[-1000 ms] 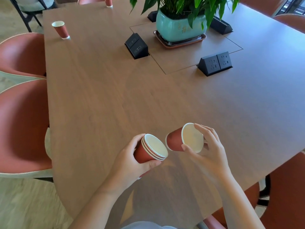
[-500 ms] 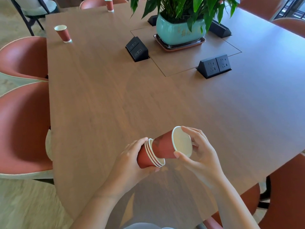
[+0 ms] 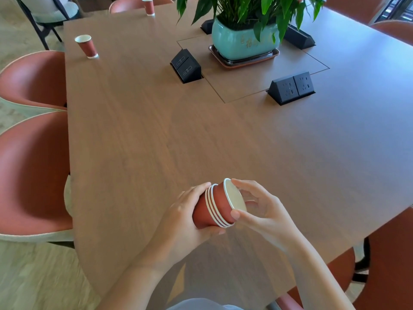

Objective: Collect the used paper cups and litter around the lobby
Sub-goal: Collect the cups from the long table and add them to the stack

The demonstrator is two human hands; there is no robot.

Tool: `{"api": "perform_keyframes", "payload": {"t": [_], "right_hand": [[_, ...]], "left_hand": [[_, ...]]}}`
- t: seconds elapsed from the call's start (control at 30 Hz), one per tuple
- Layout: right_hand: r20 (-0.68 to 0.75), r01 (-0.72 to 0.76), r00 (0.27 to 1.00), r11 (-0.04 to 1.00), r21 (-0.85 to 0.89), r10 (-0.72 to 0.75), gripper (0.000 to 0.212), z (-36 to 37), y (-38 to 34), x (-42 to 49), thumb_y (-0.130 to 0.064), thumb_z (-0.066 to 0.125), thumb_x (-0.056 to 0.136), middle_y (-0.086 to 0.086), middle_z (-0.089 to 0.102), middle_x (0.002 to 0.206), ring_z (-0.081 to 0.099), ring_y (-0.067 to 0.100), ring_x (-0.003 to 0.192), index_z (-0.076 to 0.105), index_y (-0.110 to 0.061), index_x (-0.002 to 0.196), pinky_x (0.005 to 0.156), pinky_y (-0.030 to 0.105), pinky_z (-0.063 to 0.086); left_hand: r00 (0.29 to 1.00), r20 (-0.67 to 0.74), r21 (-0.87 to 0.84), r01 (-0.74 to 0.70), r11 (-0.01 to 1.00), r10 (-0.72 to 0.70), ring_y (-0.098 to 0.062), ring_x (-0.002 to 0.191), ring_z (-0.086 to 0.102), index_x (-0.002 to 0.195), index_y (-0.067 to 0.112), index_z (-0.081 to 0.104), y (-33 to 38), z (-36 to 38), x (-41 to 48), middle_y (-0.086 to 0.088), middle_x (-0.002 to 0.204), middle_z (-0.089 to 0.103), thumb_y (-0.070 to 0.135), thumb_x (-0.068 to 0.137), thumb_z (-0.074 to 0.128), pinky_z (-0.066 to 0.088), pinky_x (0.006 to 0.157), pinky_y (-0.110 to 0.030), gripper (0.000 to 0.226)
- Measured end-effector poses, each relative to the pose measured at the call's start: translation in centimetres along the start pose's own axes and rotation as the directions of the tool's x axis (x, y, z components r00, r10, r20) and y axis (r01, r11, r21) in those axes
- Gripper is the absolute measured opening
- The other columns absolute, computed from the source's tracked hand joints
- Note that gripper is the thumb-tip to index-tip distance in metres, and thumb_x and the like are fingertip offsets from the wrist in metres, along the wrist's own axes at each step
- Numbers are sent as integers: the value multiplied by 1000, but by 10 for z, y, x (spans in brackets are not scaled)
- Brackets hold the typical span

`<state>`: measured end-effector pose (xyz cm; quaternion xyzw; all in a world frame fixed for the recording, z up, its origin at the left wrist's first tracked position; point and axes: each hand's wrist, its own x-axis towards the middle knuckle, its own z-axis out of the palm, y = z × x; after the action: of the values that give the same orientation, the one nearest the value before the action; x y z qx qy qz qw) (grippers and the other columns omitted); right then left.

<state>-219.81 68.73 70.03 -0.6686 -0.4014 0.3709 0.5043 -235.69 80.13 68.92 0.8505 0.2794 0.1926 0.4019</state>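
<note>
Stretching across the view, the table bears a far-left cup and a far-edge cup. Over its near edge the left hand grips the stack. The right hand, fingers pinching the rim, has seated the cup held apart a second ago. Two pickups likely remain.

Base of cup stack hidden by left hand; plant top cropped.

Bright daylight, soft shadows, edges warped and blurred.
</note>
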Motion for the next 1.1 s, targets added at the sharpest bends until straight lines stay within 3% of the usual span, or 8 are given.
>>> {"api": "perform_keyframes", "payload": {"t": [0.17,0.3,0.43,0.57,0.73,0.9,1.1], "right_hand": [[68,-13,998,999,-40,15,64,0,-4,2,-51,71,64,-16,56,118,56,10,110,54,-30,122,93,34,47],[116,-47,992,998,-44,52,66,-2,-7,1,-44,75,63,-11,57,117,58,10,107,53,-27,122,94,39,47],[166,-79,983,997,-4,79,82,-5,-11,-3,-59,76,52,-9,57,118,61,11,103,53,-25,123,91,40,50],[191,-81,979,996,20,76,73,0,-10,-8,-46,77,60,-8,56,119,61,13,103,53,-22,124,90,45,50],[231,-50,972,999,13,45,62,13,-5,-11,-35,72,67,-8,55,122,59,11,107,53,-21,124,92,35,48],[305,25,952,997,-71,-2,59,37,-8,-8,-41,68,72,-14,52,125,55,7,112,52,-24,126,96,29,44],[322,250,936,911,-328,-141,64,69,-17,-7,-60,51,77,-17,49,127,39,-13,119,50,-22,128,95,3,28]], "left_hand": [[1000,13,38,-22,999,22,21,113,35,131,25,47,7,0,2,34,120,42,41,56,85,26,92,0,86],[1000,10,61,0,998,0,20,111,36,131,23,47,13,2,-1,34,120,40,40,55,86,26,92,0,87],[999,-25,43,22,999,-21,19,110,38,130,22,49,18,6,-9,36,115,42,41,54,85,26,90,1,86],[997,-56,13,61,998,-60,15,110,42,129,25,48,20,7,-20,34,116,46,41,54,86,30,89,-1,86],[980,-102,-63,163,985,-169,8,111,48,122,48,40,20,9,-40,28,121,51,57,53,75,37,89,-7,78],[951,-190,-122,225,967,-245,9,112,49,123,52,39,9,2,-64,30,122,52,61,55,73,36,88,-5,76],[882,-308,-298,267,916,-357,0,113,50,119,38,45,-1,-20,-86,17,122,54,54,53,76,42,92,-15,75]]}}
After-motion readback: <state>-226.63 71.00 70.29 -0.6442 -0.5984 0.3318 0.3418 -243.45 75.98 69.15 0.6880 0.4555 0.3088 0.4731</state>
